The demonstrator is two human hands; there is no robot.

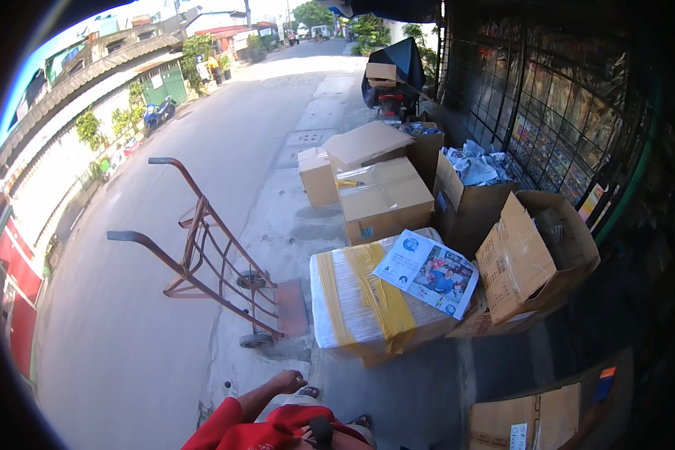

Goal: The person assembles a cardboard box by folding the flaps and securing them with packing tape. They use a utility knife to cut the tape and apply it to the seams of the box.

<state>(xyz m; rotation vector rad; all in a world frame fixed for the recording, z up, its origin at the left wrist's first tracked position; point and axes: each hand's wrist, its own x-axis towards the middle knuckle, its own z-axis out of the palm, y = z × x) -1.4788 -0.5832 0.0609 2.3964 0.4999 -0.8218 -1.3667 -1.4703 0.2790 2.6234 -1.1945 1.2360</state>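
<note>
My left hand [286, 381] is in front of my body with its fingers curled in, and nothing shows in it. Beyond it stands a rust-red hand truck [225, 262], its two handles tilted toward the road. A white-wrapped parcel with yellow tape [330, 300] sits to the right of the hand truck, and a printed newspaper sheet [427, 271] lies on top of it. At the lower right, a dim brownish shape that may be my right hand [595, 414] is in deep shadow beside a small blue and orange object [605, 384]. Its fingers cannot be made out.
A flat cardboard piece [502, 424] lies at the lower right. Taped boxes [386, 191], a box of crumpled paper [476, 163] and an open carton [514, 255] line the shopfront grille [532, 97]. A covered motorcycle [390, 101] stands beyond; the road [150, 315] runs along the left.
</note>
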